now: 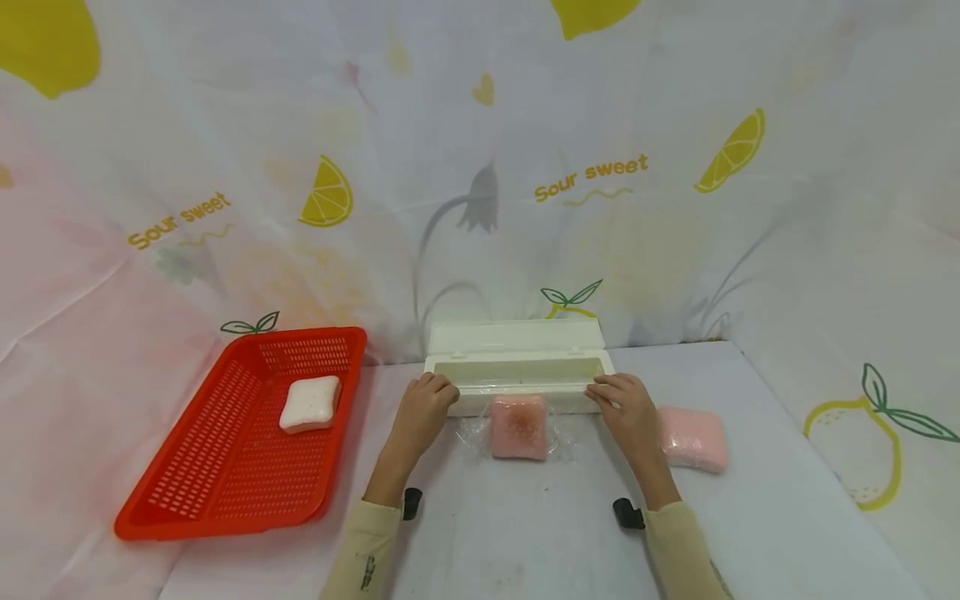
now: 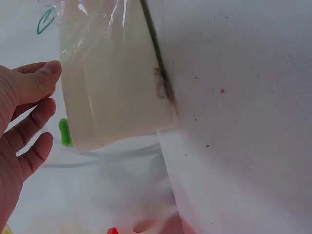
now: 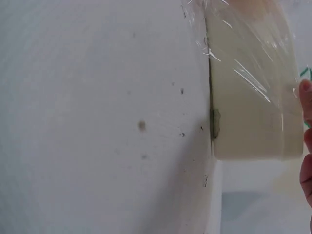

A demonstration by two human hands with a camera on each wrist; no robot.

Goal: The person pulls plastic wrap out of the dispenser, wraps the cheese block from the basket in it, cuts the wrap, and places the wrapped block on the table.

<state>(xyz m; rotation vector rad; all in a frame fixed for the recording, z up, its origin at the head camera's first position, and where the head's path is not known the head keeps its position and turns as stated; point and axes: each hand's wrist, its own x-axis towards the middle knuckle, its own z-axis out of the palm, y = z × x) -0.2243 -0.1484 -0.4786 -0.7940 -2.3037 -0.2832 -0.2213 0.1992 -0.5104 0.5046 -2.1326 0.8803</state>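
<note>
**Both hands pinch clear film at a white box, a pink block just beside it**

Head view: taking the pink block (image 1: 518,427) as the middle of the dial, the open white box (image 1: 517,357) sits at twelve o'clock, its lid raised behind. Clear film (image 1: 472,433) spreads round the block on the surface (image 1: 525,542); whether it runs over or under the block, I cannot tell. The left hand (image 1: 422,408), between nine and ten o'clock, and the right hand (image 1: 624,410), between two and three, each pinch the film at the box's front with narrowed fingers. A glossy pink block (image 1: 693,438) lies at three o'clock, beyond the right wrist. Far out at nine, a red basket (image 1: 225,533) holds a white block (image 1: 310,402) at its own two o'clock.

The film should be nearly weightless, limp and clingy; corners are the place to hold it, with even tension. The block looks light and soft, easily dented, so flat fingers on opposite sides would suit it.

Left wrist view: at nine o'clock, thumb and forefinger meet at the film's edge; the other fingers curl loosely beside a green tab (image 2: 65,132) on the box.

Right wrist view: the thumb tip meets the film at three o'clock; the remaining fingers are mostly cut off.
</note>
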